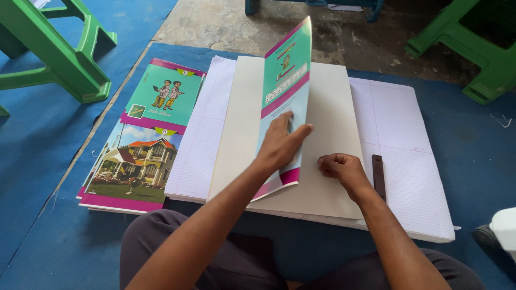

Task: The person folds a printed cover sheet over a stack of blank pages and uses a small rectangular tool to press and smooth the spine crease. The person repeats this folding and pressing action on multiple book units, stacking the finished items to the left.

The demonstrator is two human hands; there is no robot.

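Observation:
My left hand (279,142) grips the edge of a printed cover sheet (285,80), teal and magenta with a cartoon picture, and holds it tilted up on its edge. Under it lies a plain cream sheet (330,123) on top of a wide stack of white lined paper (403,145). My right hand (341,169) rests as a loose fist on the cream sheet, beside the lifted cover's lower corner. A narrow dark tool (379,177), like a small blade or ruler, lies on the lined paper just right of my right wrist.
A stack of printed covers (145,145) showing a house and two cartoon figures lies to the left on the blue mat (43,161). Green plastic furniture legs (64,53) stand at the far left and far right (478,59). Bare concrete floor (226,24) lies beyond.

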